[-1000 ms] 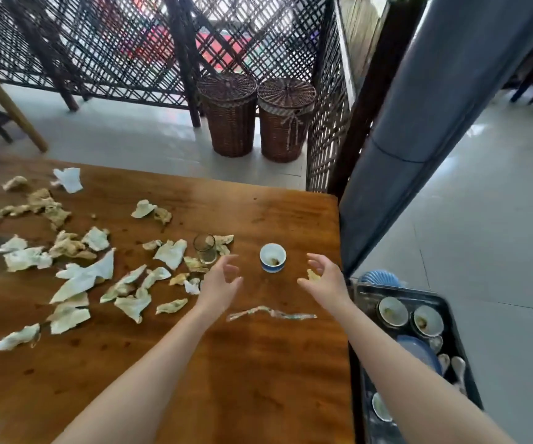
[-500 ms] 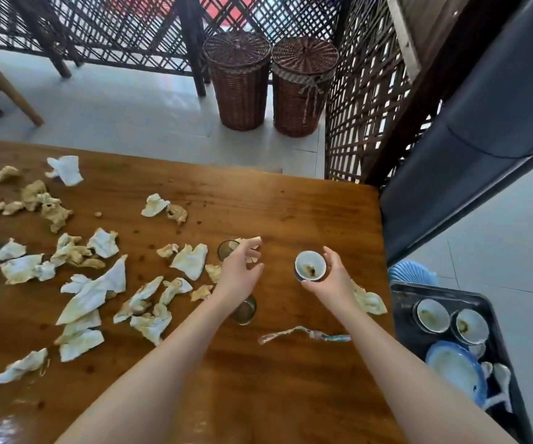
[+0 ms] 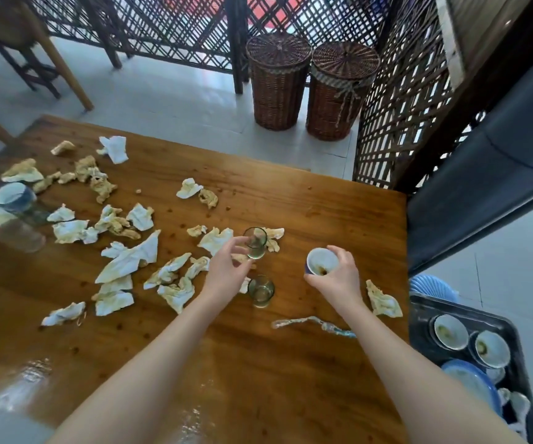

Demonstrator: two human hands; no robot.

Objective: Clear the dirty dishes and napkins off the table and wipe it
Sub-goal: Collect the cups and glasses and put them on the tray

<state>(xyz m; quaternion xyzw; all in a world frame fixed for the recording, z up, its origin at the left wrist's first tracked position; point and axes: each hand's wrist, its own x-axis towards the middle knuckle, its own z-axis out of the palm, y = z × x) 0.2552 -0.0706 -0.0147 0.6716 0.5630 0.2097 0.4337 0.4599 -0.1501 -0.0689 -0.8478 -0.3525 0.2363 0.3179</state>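
The far left of the wooden table (image 3: 307, 200) is blurred: a blue-and-white cup (image 3: 13, 195) and a clear glassy shape in front of it smear together there, and their outlines cannot be made out. The black bin (image 3: 419, 310) to the right of the right hand (image 3: 339, 278) is cut by the frame edge, so only some of its white bowls (image 3: 451, 331) and a blue plate show. A twisted clear plastic wrapper (image 3: 303, 322) runs under the right forearm, its far end hidden.

The table is glossy brown wood, wet-looking near the camera, strewn with crumpled napkins (image 3: 130, 257) mostly left of and beyond the left hand (image 3: 226, 274); one more napkin (image 3: 382, 299) lies just right of the right wrist. Beyond the table are pale floor tiles, dark lattice screens and two lidded wicker baskets (image 3: 278, 81), with a grey curtain on the right.

The left hand pinches a small glass (image 3: 255, 242) at its fingertips, tilted and lifted off the wood; a second small glass (image 3: 261, 290) stands upright just right of that wrist. The right hand is curled around a small blue-and-white cup (image 3: 321, 261) with brown dregs inside, held clear of the table.

Half a second ago the right hand was only reaching around this cup on the table, and the left fingers were just arriving at the glass; a second ago both hands were empty and open, short of either
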